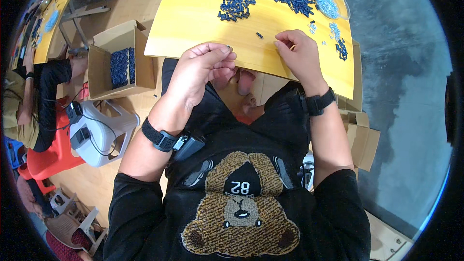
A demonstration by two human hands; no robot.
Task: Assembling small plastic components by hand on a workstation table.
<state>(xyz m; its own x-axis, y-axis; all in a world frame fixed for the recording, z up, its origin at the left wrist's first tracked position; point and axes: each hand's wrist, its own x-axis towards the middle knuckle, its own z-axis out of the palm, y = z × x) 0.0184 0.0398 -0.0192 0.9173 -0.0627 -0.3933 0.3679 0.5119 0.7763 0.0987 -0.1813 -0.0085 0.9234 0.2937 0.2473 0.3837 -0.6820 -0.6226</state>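
Observation:
At the near left of the yellow table [193, 31], my left hand [203, 67] is closed in a pinch. A tiny dark piece [228, 46] shows at its fingertips, too small to identify. My right hand [302, 55] hovers over the near edge, its thumb and fingers curled together; whatever they might hold is hidden. One small black part [259, 35] lies alone on the tabletop between the hands. Beyond it are a heap of small black parts [236, 7] and a second black heap [296, 2]. A clear round dish [347, 10] holds small pale-blue pieces [327, 5].
Right of my right hand lie loose pale pieces [334, 30] and a small black pile [341, 49]. An open cardboard box [101, 75] full of dark parts stands on the floor at left, near a white stool [104, 133]. Another person [24, 96] sits far left.

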